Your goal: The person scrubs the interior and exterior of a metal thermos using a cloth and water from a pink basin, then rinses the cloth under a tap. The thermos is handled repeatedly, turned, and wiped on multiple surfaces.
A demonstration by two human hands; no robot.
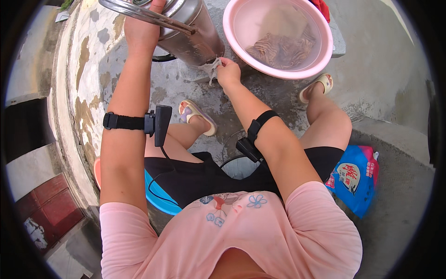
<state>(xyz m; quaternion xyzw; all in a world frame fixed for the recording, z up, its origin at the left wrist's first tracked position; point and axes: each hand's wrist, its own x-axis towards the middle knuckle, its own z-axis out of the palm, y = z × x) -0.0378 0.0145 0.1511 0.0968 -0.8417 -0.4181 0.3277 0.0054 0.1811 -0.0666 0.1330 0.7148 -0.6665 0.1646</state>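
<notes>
A shiny stainless steel canister (197, 39) with a curved metal handle (144, 15) leans at the top, its base on a pale stone slab. My left hand (141, 33) is closed on the canister's upper end, beside the handle; its fingertips are partly hidden. Low on the canister's side, my right hand (229, 73) pinches a small wet grey rag (212, 69) against the metal near the base. Just right of that hand is a pink basin (234, 42) of water with striped cloth (283, 49) soaking in it.
Red cloth (321, 9) shows behind the basin. A blue and pink plastic bag (355, 181) lies by my right thigh. Part of a blue basin (160, 197) shows under my left arm. The concrete ground (167, 88) has wet patches; a wall (381, 51) stands at right.
</notes>
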